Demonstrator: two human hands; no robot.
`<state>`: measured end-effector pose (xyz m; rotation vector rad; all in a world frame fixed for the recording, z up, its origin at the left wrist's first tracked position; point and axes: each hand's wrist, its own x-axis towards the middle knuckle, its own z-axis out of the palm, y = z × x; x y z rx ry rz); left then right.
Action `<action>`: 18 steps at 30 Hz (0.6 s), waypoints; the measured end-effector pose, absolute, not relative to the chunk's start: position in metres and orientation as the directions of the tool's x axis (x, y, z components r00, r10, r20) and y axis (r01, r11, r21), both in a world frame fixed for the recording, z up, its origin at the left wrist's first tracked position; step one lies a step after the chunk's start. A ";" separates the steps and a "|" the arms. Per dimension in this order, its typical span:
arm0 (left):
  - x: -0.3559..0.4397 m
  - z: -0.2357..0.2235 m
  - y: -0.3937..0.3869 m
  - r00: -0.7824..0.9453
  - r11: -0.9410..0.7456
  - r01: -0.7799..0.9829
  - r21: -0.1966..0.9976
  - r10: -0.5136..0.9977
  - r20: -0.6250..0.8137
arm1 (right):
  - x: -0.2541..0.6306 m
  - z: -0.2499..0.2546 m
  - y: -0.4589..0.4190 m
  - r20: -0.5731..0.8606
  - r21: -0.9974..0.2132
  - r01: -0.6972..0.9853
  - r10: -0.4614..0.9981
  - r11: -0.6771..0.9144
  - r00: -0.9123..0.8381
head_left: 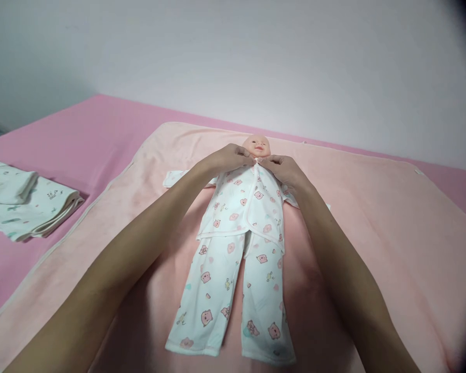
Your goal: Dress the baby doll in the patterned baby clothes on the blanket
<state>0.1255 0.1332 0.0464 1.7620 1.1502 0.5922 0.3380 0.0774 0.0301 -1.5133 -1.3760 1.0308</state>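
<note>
A baby doll (258, 143) lies on its back, head away from me, dressed in a white printed top (243, 202) and matching trousers (205, 290). At the neck of the top, just under the doll's chin, my left hand (235, 156) pinches the collar edge from the left. My right hand (281, 167) pinches the same collar from the right, fingertips close to those of the left. The top's front overlaps down the middle and its hem lies over the trousers' waist. Both sleeves stretch out sideways, partly hidden behind my arms.
Under the doll spreads a pale pink blanket (376, 207) on a pink-covered bed (73, 129). Folded white printed cloths (34, 202) lie at the left, beside the blanket's edge. A plain wall (256, 62) stands behind the bed.
</note>
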 end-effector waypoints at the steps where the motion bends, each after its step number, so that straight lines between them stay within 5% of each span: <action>1: 0.127 0.045 0.133 0.452 -0.136 0.434 0.891 0.888 -0.084 | 0.338 0.029 0.078 -0.033 -0.941 0.334 0.997 -0.054 0.067; 6: 0.131 0.044 0.127 0.464 -0.262 0.390 0.883 0.884 0.057 | 0.329 0.024 0.079 0.130 -0.876 0.480 0.977 0.035 0.167; 11: 0.134 0.042 0.127 0.481 -0.405 0.430 0.807 0.859 0.176 | 0.316 0.021 0.073 0.405 -0.676 0.706 0.907 0.211 0.116; 18: 0.138 0.037 0.107 0.369 -0.489 0.503 0.713 0.867 0.335 | 0.308 0.035 0.043 0.503 -0.480 0.843 0.864 0.242 0.039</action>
